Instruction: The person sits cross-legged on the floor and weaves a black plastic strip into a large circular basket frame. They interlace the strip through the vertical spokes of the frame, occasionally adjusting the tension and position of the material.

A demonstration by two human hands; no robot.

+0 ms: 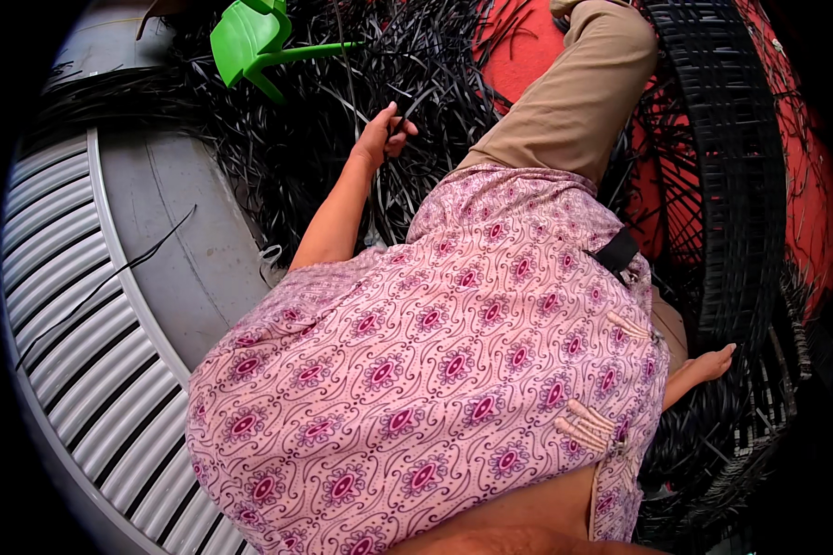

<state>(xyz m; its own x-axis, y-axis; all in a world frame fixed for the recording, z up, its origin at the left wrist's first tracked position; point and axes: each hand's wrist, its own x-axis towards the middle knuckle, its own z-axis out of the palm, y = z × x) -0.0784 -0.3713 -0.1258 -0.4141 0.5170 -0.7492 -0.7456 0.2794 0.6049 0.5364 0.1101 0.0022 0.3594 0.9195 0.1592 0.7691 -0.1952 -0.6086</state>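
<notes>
Pink patterned shirt (435,370) nearest, right hand (711,363) near the black woven band (736,166), visible fingers together, contact unclear, left hand (385,137) over loose black strips (440,139), fingers curled, cannot tell whether clamped on one, red surface (518,55) beyond, green plastic item (250,42) at far edge

Free rm L abv grey surface (180,250), blk strips (296,153) fwd
</notes>
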